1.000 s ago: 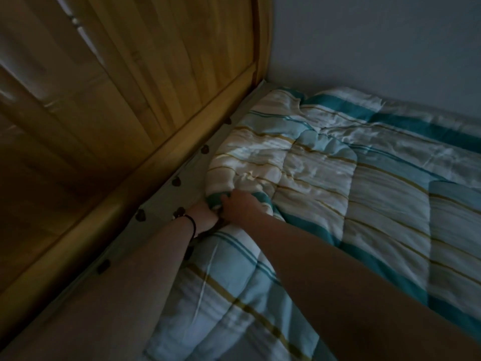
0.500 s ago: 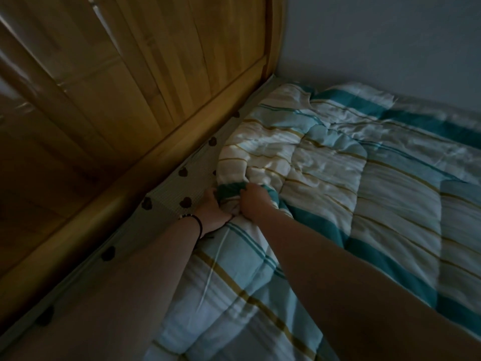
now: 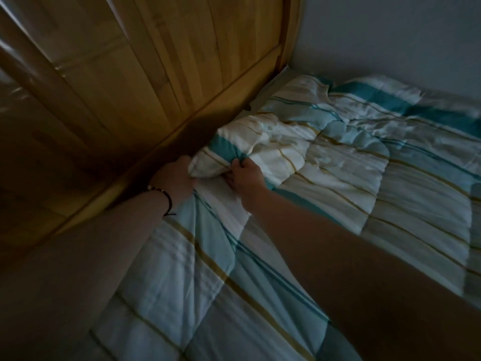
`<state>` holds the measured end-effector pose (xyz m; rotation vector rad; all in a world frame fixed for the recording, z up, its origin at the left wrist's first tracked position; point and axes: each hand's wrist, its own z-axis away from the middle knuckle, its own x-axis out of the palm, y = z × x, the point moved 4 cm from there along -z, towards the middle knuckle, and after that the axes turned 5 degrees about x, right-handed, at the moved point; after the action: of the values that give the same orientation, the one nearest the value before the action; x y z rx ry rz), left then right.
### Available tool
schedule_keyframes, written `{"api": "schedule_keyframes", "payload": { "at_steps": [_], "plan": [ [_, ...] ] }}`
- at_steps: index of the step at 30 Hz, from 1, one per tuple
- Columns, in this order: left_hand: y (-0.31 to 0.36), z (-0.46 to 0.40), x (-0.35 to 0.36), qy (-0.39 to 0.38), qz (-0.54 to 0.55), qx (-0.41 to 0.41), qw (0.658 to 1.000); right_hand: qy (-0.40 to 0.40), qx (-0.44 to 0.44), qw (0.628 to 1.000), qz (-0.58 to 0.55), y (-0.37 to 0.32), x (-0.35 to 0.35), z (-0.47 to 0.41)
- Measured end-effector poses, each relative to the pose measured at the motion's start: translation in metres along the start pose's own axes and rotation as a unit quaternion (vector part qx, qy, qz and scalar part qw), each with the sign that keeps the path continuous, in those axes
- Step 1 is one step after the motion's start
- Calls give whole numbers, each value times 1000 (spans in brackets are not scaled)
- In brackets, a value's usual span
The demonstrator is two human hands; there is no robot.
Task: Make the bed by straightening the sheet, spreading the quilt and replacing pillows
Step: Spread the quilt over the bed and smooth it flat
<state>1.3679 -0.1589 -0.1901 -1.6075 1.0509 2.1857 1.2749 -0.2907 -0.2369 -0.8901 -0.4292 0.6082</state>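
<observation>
A quilt (image 3: 351, 183) with teal, white and tan stripes covers the bed. Its top edge is bunched into a fold near the wooden headboard (image 3: 161, 82). My left hand (image 3: 175, 179), with a dark bracelet at the wrist, grips the fold's left side next to the headboard rail. My right hand (image 3: 246, 177) pinches the same fold from the right. Both hands hold quilt fabric. A thin strip of sheet (image 3: 282, 80) shows at the far corner. No pillow is in view.
The headboard runs along the left side of the bed. A grey wall (image 3: 390, 40) borders the far side of the bed. The room is dim.
Both hands have pulled the quilt's bunched edge toward the headboard. The spotted sheet strip that showed beside the hands is now covered.
</observation>
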Motion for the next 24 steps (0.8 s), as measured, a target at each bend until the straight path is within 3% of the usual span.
{"api": "schedule_keyframes", "payload": {
  "at_steps": [3,8,14,18,21,23,24],
  "plan": [
    [4,-13,7,12,-224,52,973,16,-25,997,65,0,9,-19],
    [-28,-21,53,-2,-365,99,926,-8,-44,982,183,34,17,-41],
    [-41,-28,111,69,-337,105,933,-1,-77,980,185,62,19,-73],
    [-31,-26,106,85,-399,86,909,-10,-61,980,191,52,20,-69],
    [-27,-26,101,30,-423,65,903,-31,-30,976,215,49,17,-60],
    [-16,-28,93,-33,-395,48,917,-57,-19,970,234,46,15,-56],
    [-7,-28,85,-25,-366,23,930,-70,-23,967,244,42,12,-54]
  ]
}}
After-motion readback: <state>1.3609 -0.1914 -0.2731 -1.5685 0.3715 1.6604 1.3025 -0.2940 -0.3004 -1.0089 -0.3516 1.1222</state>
